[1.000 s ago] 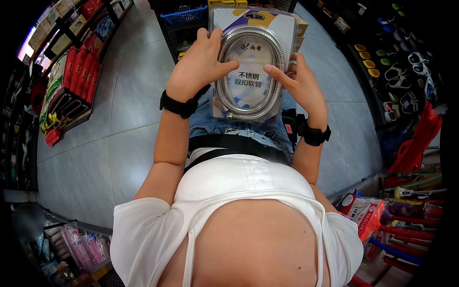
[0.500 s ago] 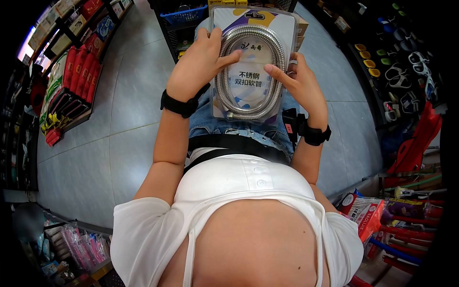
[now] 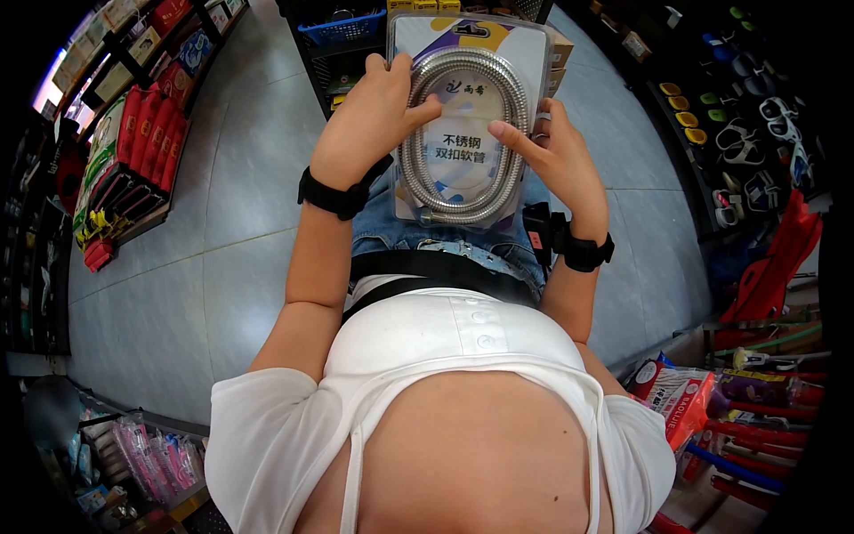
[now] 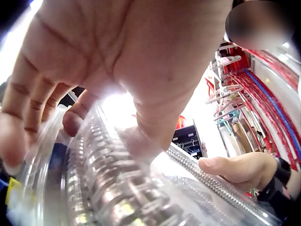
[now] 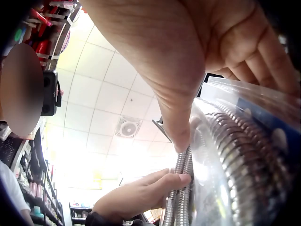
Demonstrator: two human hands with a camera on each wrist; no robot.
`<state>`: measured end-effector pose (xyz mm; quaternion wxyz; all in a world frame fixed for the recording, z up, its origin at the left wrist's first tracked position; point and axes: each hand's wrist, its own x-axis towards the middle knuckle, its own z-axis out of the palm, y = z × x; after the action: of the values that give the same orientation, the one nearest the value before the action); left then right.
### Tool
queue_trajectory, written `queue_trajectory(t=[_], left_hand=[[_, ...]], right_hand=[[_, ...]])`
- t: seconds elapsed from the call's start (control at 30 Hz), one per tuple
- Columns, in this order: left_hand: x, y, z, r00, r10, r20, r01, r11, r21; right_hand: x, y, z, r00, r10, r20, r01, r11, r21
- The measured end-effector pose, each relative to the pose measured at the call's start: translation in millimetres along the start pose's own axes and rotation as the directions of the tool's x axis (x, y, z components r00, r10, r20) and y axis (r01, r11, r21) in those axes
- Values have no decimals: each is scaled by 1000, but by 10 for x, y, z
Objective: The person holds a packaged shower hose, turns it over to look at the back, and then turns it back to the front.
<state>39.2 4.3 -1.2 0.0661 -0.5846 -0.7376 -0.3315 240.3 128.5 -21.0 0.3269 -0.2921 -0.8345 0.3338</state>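
A clear blister pack (image 3: 462, 133) with a coiled silver metal hose (image 3: 518, 107) stands in front of the person's lap, facing the head camera. At its left edge the left hand (image 3: 369, 116) grips it, thumb on the front and fingers round the edge. The right hand (image 3: 559, 156) holds the opposite edge, its thumb over the front. In the left wrist view the ribbed hose (image 4: 113, 188) runs beneath the left hand (image 4: 117, 56). From the right wrist view, the fingers of the right hand (image 5: 188, 56) pass behind the pack.
Beyond the pack stands a rack with a blue basket (image 3: 342, 29). Red packages (image 3: 153, 133) fill a shelf at the left. Goggles and glasses (image 3: 743, 138) hang at the right, above red and blue tubes (image 3: 738, 470). Grey tiled floor (image 3: 249, 196) lies between the shelves.
The left thumb lifted off the pack's middle, moved up, then drew back slightly left. The pack has tilted very slightly; both hands still hold its edges.
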Motion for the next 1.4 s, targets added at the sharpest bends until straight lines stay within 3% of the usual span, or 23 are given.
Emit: queue_trajectory(t=[0.9, 1.4], left_hand=[[8, 2, 38, 1000, 9, -28, -9, 1000, 20], [-20, -21, -20, 996, 91, -25, -91, 996, 19]], right_hand=[[-12, -86, -29, 998, 63, 28, -64, 997, 36], [5, -15, 3, 999, 32, -10, -31, 998, 45]])
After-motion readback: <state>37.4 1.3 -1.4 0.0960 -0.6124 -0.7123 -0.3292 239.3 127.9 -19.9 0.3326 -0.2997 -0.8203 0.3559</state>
